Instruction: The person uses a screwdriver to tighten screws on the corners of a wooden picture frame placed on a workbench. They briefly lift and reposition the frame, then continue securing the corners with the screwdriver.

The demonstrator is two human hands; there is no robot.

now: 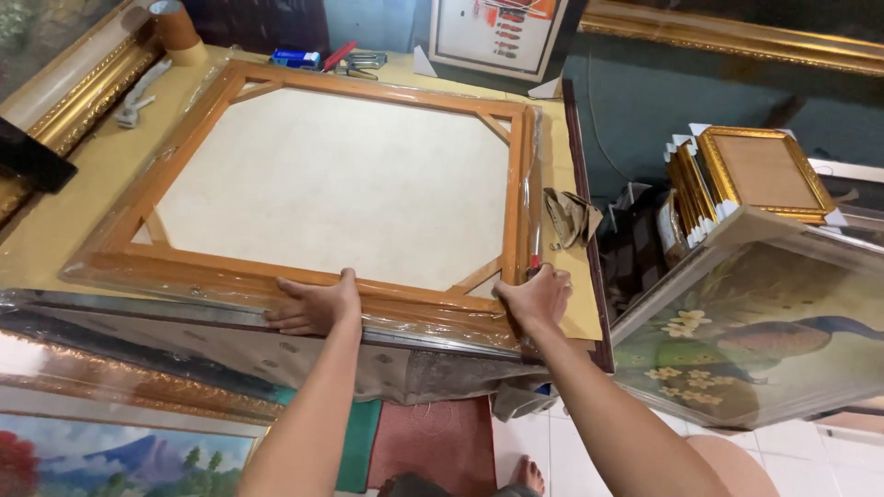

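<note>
Wooden stretcher frame [304, 184] lies back-side up on the yellow-topped worktable [83, 198], canvas face down, corner braces visible. Clear plastic film [433, 317] covers the near rail and the right rail.

Left hand [318, 306]: flat on the near rail, fingers curled over the front edge, pressing on the film rather than gripping. Right hand [537, 296]: on the near-right corner, palm down, fingers spread over the corner where the film bunches. Neither hand closes around anything; both are open and pressing.

Step in hand, my read: smoothing or tensioning the wrap along the near edge, with the frame held square at the table's front.

Next move likely calls for keeping the film taut at the right corner, where it is wrinkled, and folding it cleanly without shifting the frame. Risk: the frame slides off the front edge, since it sits right at it.

Nearby: brown tape roll [175, 28] at far left, pliers-like tools [354, 63] at the far edge, crumpled brown paper [569, 216] just right of the frame. Gold picture frames [755, 175] stacked to the right, well apart.
</note>
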